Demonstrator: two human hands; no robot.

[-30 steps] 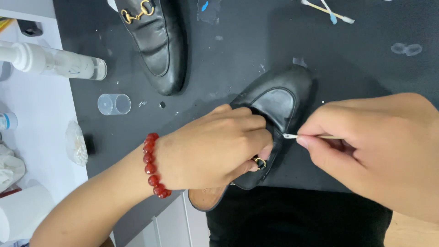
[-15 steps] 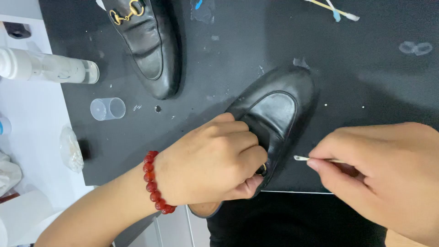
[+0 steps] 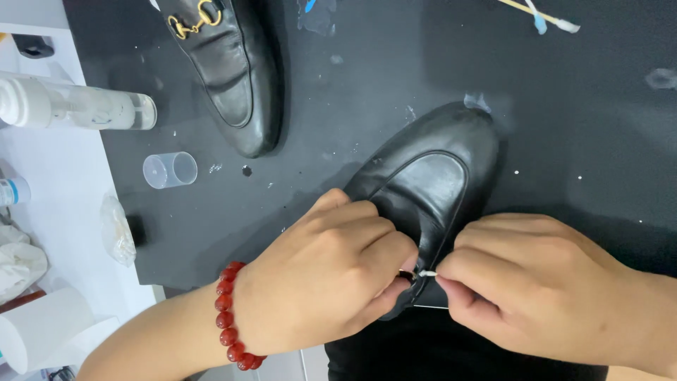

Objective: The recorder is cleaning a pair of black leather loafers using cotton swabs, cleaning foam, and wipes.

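A black leather loafer [image 3: 430,176] lies on a black mat [image 3: 352,92], toe pointing up and right. My left hand [image 3: 324,275], with a red bead bracelet [image 3: 229,324] on the wrist, is clamped over the shoe's vamp and holds it still. My right hand [image 3: 543,289] pinches a thin cotton swab [image 3: 426,274]. Its white tip touches the small metal fitting on the shoe, right beside my left thumb. Most of the swab's stick is hidden inside my fingers.
A second black loafer with a gold buckle [image 3: 226,70] lies at the upper left. A small clear cup [image 3: 171,170] lies on its side near the mat's left edge. A clear bottle [image 3: 77,106] lies on the white table. Used swabs [image 3: 539,15] sit at the top right.
My right hand has moved left with the swab, from clear of the shoe to touching its metal fitting. My left hand has kept its hold on the shoe.
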